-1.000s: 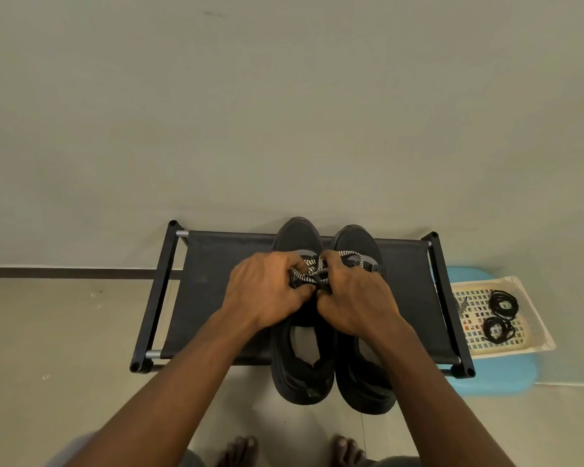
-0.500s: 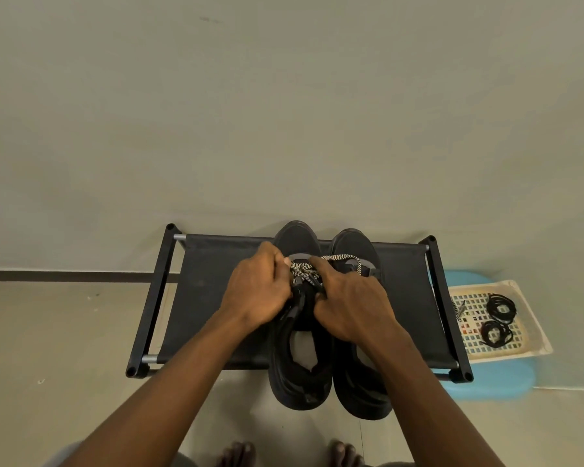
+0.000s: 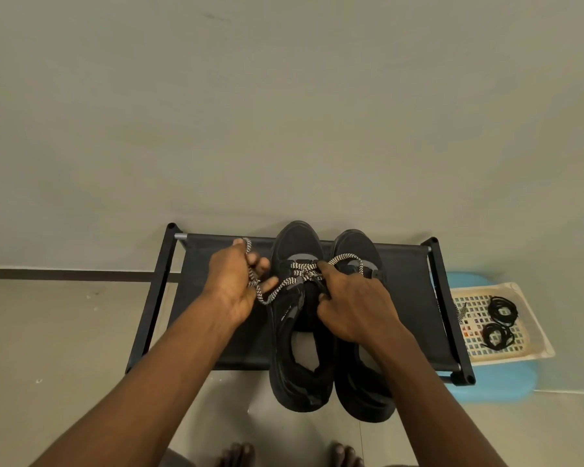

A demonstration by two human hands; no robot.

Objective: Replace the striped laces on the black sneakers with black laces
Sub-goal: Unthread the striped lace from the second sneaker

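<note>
Change: left hand (image 3: 231,281) has drawn the striped lace (image 3: 277,291) out leftward, away from the knot.
Left fingers: curled round lace.
Right hand (image 3: 351,305): fingers curled, gripping sneaker (image 3: 297,244) at the lacing.
Meaning: unlacing begun; black laces (image 3: 501,311) untouched.

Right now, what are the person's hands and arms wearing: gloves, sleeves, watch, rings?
Nothing visible. The left hand and right hand are bare: no gloves, rings or watch show. Both forearms are uncovered to the frame's bottom edge, with no sleeve in view.
</note>
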